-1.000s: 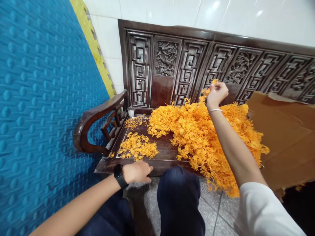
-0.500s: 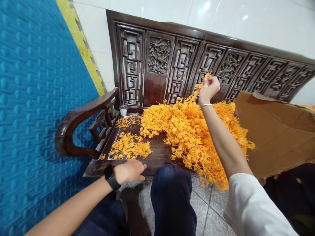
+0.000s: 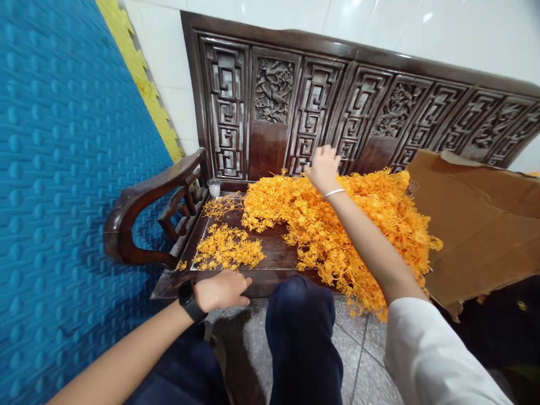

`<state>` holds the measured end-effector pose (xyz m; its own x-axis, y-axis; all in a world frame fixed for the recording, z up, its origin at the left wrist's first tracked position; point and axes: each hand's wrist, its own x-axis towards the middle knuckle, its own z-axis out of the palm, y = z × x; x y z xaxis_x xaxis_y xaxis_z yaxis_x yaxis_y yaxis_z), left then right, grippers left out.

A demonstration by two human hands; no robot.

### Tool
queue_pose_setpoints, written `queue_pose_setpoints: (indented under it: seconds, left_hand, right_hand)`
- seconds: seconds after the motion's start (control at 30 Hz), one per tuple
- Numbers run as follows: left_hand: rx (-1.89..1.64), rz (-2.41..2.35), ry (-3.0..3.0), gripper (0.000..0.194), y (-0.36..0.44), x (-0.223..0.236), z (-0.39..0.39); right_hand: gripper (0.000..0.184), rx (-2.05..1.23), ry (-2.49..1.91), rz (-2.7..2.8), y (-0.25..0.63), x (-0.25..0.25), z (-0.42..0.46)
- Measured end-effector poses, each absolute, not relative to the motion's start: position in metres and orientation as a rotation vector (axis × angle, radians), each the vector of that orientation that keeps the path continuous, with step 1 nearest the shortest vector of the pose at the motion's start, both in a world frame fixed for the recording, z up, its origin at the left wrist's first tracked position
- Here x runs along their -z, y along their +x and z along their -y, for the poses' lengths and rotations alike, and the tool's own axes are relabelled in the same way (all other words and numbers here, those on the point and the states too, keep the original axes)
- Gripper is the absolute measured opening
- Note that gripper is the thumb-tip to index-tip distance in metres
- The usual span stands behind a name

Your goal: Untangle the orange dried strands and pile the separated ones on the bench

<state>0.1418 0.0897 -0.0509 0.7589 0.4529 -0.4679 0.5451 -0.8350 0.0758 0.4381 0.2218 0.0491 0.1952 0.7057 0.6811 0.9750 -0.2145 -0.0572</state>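
A large heap of orange plastic flower pieces (image 3: 358,236) with thin stems lies on the dark wooden bench (image 3: 274,247). Over the heap's back edge my right hand (image 3: 324,169) is open, fingers spread, nothing visible in it; whether its underside touches the pieces I cannot tell. My left hand (image 3: 223,289) is open at the bench's front edge, fingers stretched out and holding nothing. Just beyond it lies a smaller flat cluster of orange flower heads (image 3: 230,247). Behind that cluster is a small tangle of bare orange stems (image 3: 223,207).
At the back left corner stands a small translucent cup (image 3: 214,187). The bench has a curved armrest (image 3: 126,219) at left and a carved backrest (image 3: 270,140). A cardboard sheet (image 3: 485,225) leans at right. Blue foam matting (image 3: 54,225) covers the left side.
My right hand has moved down and left, from a raised pinch on an orange piece to open fingers; the piece is no longer visible in it. My left hand has stayed nearly still.
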Motion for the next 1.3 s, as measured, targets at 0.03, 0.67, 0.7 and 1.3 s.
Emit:
queue_pose_setpoints:
  seconds: [0.03, 0.67, 0.7, 1.3]
  left_hand:
    - [0.643, -0.786, 2.743, 0.035, 0.141, 0.051, -0.09]
    - [0.665, -0.892, 2.675, 0.039, 0.132, 0.035, -0.089]
    - [0.662, -0.894, 2.674, 0.039, 0.132, 0.034, -0.089]
    - [0.643, -0.917, 2.629, 0.039, 0.128, 0.04, -0.094]
  right_hand:
    - [0.041, 0.711, -1.941, 1.763, 0.417, -0.035, -0.22]
    - [0.03, 0.117, -2.241, 1.976, 0.375, 0.044, -0.249]
    - [0.028, 0.113, -2.229, 1.941, 0.382, 0.038, -0.25]
    - [0.019, -0.163, -1.531, 1.039, 0.457, -0.022, -0.284]
